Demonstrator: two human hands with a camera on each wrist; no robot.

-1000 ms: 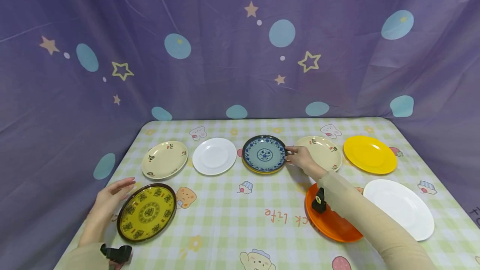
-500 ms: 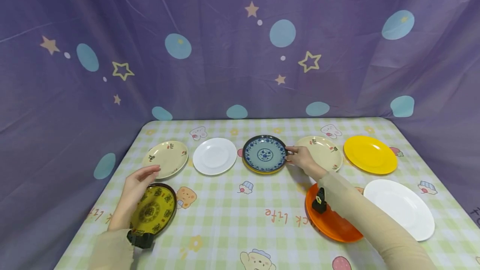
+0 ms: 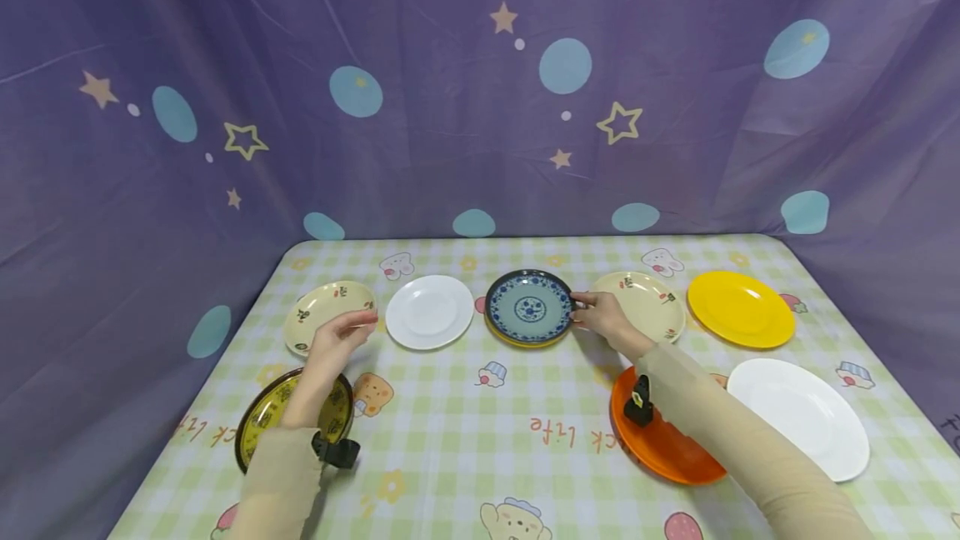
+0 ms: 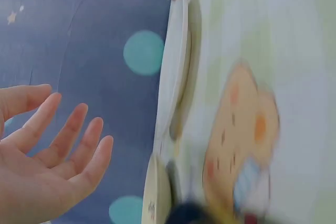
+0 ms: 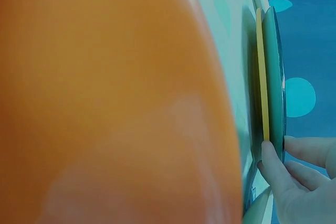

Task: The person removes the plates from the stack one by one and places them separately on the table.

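Note:
Near the back middle lies a blue floral plate (image 3: 529, 308) with a dark rim, stacked on a yellow plate (image 5: 263, 77) whose edge shows beneath. My right hand (image 3: 602, 319) pinches the stack's right edge, fingertips on both sides of the rim in the right wrist view. My left hand (image 3: 339, 347) hangs in the air with relaxed fingers and holds nothing. It covers part of a cream plate (image 3: 318, 307) in the head view. Its wrist passes over a mustard patterned plate (image 3: 258, 432) with a brown rim. A white plate (image 3: 430, 312) lies right of the left hand.
On the right lie another cream plate (image 3: 637, 302), a bright yellow plate (image 3: 740, 309), an orange plate (image 3: 663, 448) under my right forearm, and a larger white plate (image 3: 798, 419). A checked cloth (image 3: 450, 457) covers the table; a purple curtain (image 3: 435, 157) hangs behind.
My left hand has moved right and away from me, from beside the mustard plate to in front of the left cream plate. The right hand stays at the blue plate's edge.

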